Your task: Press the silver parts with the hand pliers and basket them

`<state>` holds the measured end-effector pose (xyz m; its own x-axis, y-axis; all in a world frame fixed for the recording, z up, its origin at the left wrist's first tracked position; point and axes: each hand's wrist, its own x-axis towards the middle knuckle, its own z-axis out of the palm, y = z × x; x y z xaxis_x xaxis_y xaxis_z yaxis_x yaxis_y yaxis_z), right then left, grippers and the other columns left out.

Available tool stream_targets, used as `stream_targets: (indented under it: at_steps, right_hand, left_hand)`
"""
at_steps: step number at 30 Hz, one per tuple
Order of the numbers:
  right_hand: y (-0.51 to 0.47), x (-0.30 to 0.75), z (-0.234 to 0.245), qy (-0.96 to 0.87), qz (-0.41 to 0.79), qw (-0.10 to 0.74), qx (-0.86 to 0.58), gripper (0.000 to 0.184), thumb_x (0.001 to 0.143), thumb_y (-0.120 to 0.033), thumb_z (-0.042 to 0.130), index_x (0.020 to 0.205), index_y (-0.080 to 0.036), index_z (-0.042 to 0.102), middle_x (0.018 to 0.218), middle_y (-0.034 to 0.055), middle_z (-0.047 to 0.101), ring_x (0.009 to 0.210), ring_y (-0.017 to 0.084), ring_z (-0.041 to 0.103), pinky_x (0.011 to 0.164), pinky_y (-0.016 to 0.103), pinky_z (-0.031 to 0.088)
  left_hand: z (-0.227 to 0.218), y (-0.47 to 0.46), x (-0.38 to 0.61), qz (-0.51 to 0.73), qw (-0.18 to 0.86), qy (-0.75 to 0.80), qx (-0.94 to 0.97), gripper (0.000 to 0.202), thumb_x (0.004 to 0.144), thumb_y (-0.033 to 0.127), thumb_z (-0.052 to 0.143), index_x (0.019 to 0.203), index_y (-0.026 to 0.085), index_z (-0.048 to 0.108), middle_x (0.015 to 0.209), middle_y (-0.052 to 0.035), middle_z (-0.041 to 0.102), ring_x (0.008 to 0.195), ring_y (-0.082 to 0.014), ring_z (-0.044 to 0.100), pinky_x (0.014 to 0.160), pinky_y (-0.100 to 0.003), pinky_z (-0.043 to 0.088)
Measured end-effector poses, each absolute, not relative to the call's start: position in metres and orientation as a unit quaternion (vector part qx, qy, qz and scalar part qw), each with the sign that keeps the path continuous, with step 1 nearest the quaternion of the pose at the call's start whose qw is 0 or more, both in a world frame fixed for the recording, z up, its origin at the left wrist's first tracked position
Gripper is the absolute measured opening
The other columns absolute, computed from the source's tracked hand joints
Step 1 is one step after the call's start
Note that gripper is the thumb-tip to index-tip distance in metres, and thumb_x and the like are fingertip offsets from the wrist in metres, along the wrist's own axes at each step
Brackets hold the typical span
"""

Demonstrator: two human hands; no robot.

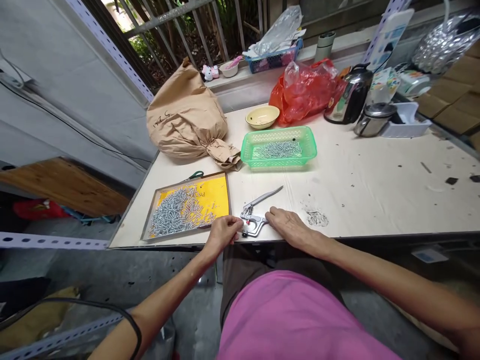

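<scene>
A pair of snap-fastener-type pliers lies near the table's front edge, its upper grey handle spread away from the lower one. My right hand is closed around the lower handle's end. At the jaws, my left hand pinches with thumb and finger; what it holds is too small to make out. A small red spot shows between the jaws. Left of that hand stands a shallow tray with a yellow lining, heaped with small silvery metal pieces. Further back, a green plastic basket holds similar pieces.
A brown paper sack sits at the back left, beside a cream bowl and red plastic bags. A kettle, a metal pot and a white tray stand back right. Green-handled scissors lie behind the yellow-lined tray.
</scene>
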<state>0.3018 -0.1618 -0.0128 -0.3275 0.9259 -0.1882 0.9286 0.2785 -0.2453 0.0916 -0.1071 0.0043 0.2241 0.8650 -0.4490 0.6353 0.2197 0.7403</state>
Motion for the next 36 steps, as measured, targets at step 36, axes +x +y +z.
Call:
stream_targets:
  at_steps: [36]
  right_hand:
    - [-0.166, 0.308, -0.013, 0.816, -0.152, -0.043, 0.556, 0.023, 0.089, -0.009, 0.037, 0.102, -0.017, 0.053, 0.102, 0.0103, 0.055, 0.085, 0.02, 0.052, 0.067, 0.031, 0.037]
  left_hand:
    - [0.009, -0.1, 0.107, -0.04, 0.494, 0.631, 0.598, 0.023, 0.075, 0.03, 0.063, 0.061, 0.014, 0.055, 0.039, 0.0068, 0.045, 0.035, -0.0055, 0.043, 0.037, -0.015, 0.037]
